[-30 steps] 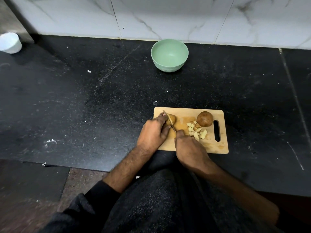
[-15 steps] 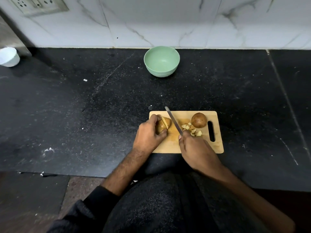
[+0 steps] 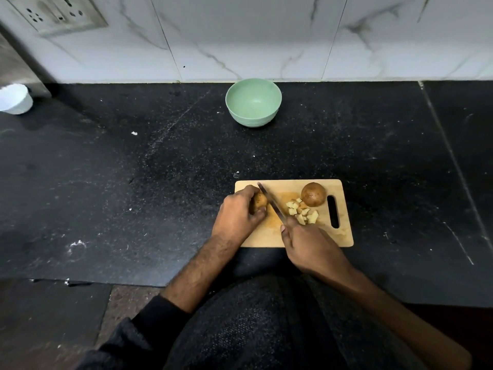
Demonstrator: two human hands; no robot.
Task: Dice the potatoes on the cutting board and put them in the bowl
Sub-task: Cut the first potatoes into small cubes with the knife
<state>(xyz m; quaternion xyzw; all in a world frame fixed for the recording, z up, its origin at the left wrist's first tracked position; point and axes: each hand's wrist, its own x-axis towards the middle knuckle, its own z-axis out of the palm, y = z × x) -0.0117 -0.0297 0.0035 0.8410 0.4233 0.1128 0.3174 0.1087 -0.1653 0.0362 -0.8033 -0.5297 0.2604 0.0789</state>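
Moved: your knife (image 3: pixel 270 204) sat to the right of the potato piece half a second ago; now its blade lies right beside that piece, by your left fingers.
Counter (image 3: pixel 133 196): black and speckled, with little white crumbs on it.
Cutting board (image 3: pixel 314 236): wooden, lying flat on the counter just in front of you, with a slot handle on its right side.
Bowl (image 3: pixel 253 102): green, well apart from the board, near the wall.
Left hand (image 3: pixel 237 217): your fingers curl round the potato piece (image 3: pixel 260 201) on the left part of the board.
Right hand (image 3: pixel 309 247): your fingers wrap round the knife handle, so the handle is hidden; the blade points up and to the left.
Whole potato (image 3: pixel 313 194): brown, on the board near the slot.
Diced bits (image 3: pixel 302 212): a small pale pile on the board, between the blade and the whole potato.
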